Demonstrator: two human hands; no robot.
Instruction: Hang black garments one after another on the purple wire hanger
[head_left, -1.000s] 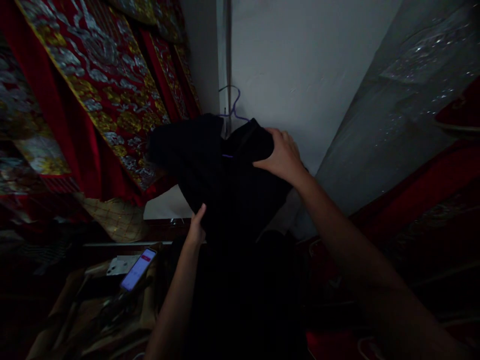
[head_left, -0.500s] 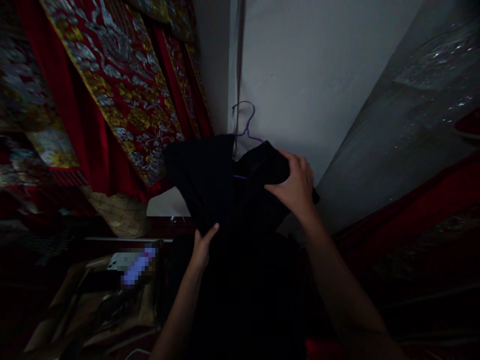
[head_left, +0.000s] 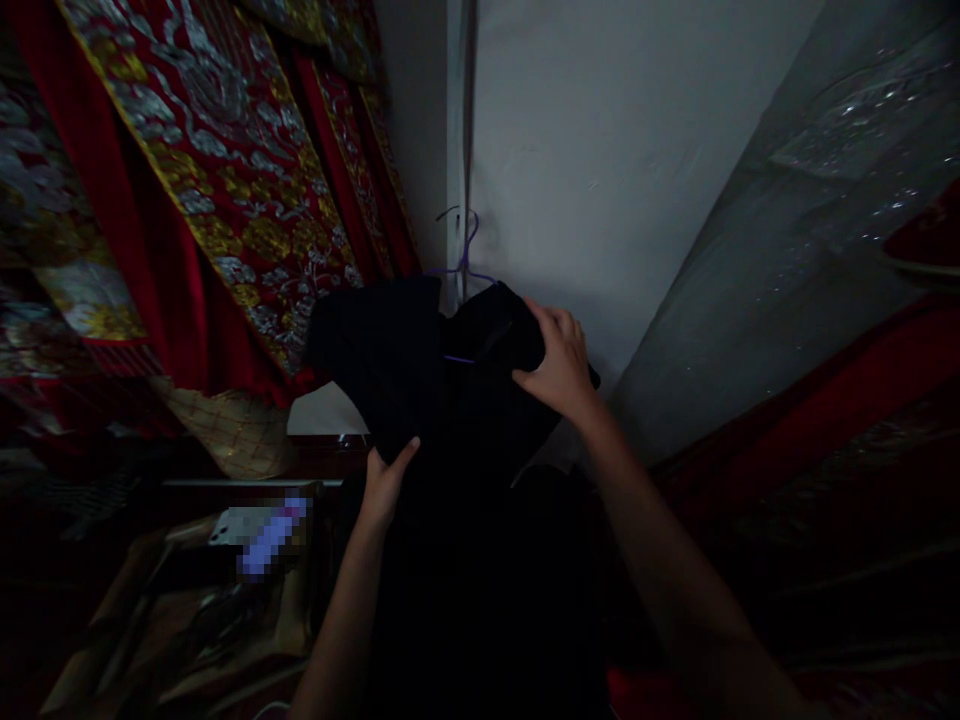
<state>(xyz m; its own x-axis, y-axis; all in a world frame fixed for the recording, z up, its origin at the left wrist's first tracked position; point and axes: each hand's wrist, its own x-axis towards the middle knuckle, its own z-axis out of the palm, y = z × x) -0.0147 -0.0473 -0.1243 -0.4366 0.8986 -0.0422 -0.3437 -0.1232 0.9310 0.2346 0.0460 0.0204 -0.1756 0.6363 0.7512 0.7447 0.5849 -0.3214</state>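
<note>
A black short-sleeved garment (head_left: 390, 350) hangs on a thin purple clothes hanger (head_left: 466, 262), its neck opening facing up. With thumb and fingers, my right hand (head_left: 559, 355) grips the garment's shoulder on the right. My left hand (head_left: 386, 475) is closed on the lower edge of the left sleeve, thumb on top and the other fingers mostly behind the cloth. The hanger's hook stands above the collar in front of a pale post. Whether the hook rests on anything cannot be made out. The garment's lower part merges into the dark.
Red embroidered costumes (head_left: 247, 200) hang at the left. A pale wall (head_left: 600, 130) stands behind, with a clear plastic cover (head_left: 750, 230) on the right. At lower left, a phone (head_left: 236, 527) lies by an open box (head_left: 142, 610).
The garment, the hanger and both my hands have shifted slightly left in view. The hanger's hook has turned a little and sits closer to the post. My grips look the same.
</note>
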